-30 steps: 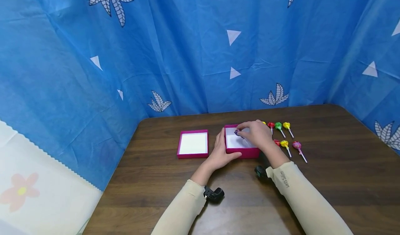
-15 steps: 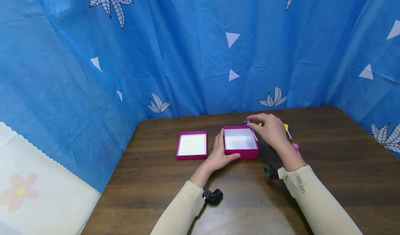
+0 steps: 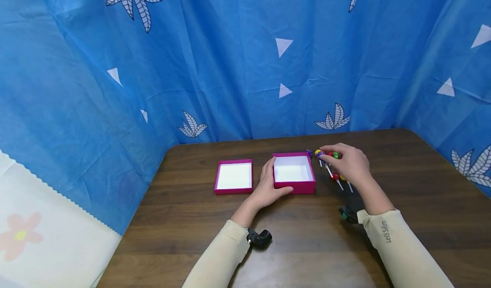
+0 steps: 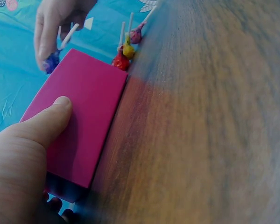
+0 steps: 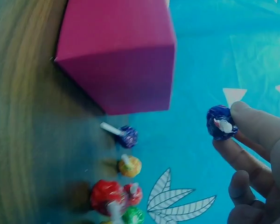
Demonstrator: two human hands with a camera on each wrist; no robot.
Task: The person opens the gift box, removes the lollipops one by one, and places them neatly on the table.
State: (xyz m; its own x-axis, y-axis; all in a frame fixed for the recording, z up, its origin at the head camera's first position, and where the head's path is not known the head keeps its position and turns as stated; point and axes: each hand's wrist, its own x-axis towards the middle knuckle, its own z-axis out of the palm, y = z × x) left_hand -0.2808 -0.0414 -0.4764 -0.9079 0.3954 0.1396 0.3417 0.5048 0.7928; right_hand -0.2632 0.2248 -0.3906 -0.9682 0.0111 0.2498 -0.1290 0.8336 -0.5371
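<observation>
My left hand [image 3: 264, 190] rests against an uncovered magenta box [image 3: 295, 188] with a white inside. Its fingers lie along the left wall, and its thumb presses the front face, as the left wrist view also shows. My right hand [image 3: 350, 164] is to the right of the box. Between thumb and fingertips it pinches a purple-wrapped lollipop [image 5: 219, 123], its stick hanging down, above other lollipops. Another purple lollipop [image 5: 128, 136] lies by the box's far right corner, with a yellow lollipop [image 5: 130, 166] beside it. The right hand partly hides the rest of the candies.
A shallow magenta lid [image 3: 233, 191] with a white inside lies left of the box. Red [image 4: 121, 61], yellow and pink lollipops lie to the box's right. A blue patterned curtain [image 3: 230, 66] hangs behind the wooden table [image 3: 184, 220].
My right hand has carried the purple lollipop from over the box, past its far right corner, to the candies on the right. The left hand has stayed on the box.
</observation>
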